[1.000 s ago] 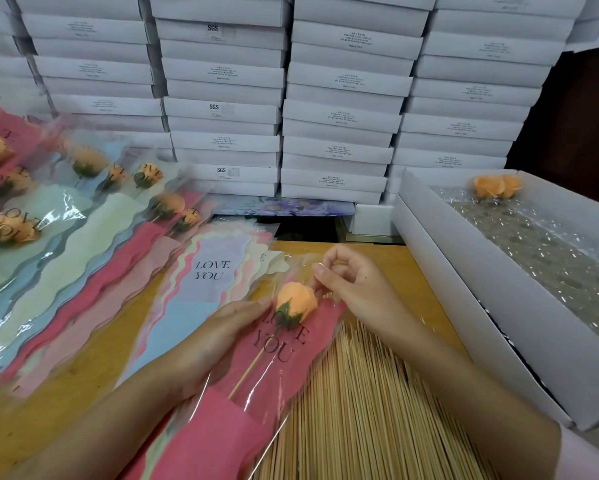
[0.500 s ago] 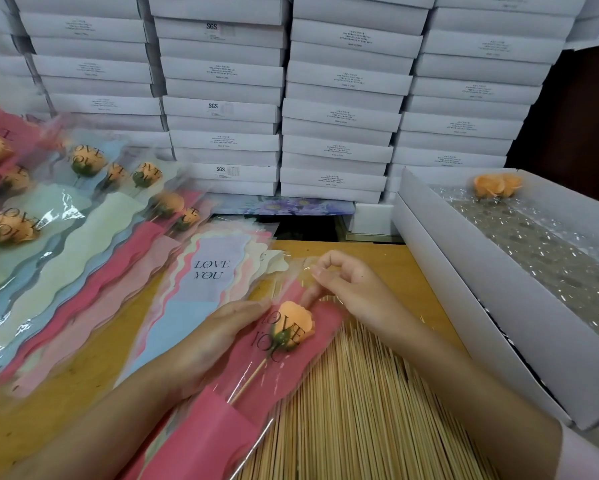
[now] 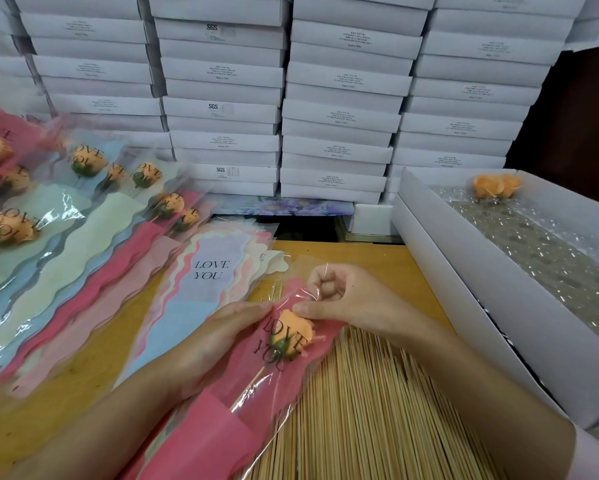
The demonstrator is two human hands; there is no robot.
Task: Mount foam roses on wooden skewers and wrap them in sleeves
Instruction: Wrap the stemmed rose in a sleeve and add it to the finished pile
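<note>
left hand (image 3: 222,336): grasps the pink sleeve (image 3: 218,424) along its left edge, fingertips reaching up beside the rose; thumb not visible
right hand (image 3: 348,301): fingers curled, thumb and fingers pinch the clear top of the pink sleeve just above the rose
foam rose (image 3: 295,331): orange with a green base, inside the pink sleeve under the black "LOVE YOU" print, between the two hands
skewer (image 3: 253,378): stuck into the rose base, runs down and left inside the sleeve; lower end hidden by the pink paper
pink sleeve position: held tilted over the near edge of the skewer pile, top end towards the right hand
skewer pile (image 3: 371,414): many bare wooden skewers lying side by side on the worktop (image 3: 367,258), under the right forearm
empty sleeves (image 3: 215,271): flat fanned stack, pastel colours, "LOVE YOU" on the top one, just left of the hands
wrapped roses (image 3: 83,161): finished pieces laid overlapping at far left, orange heads up
open box (image 3: 464,271): white, at right, lined with bubble wrap
loose roses (image 3: 497,185): orange, at the far end of the open box
stacked boxes (image 3: 339,109): white closed cartons form a wall behind the worktop
</note>
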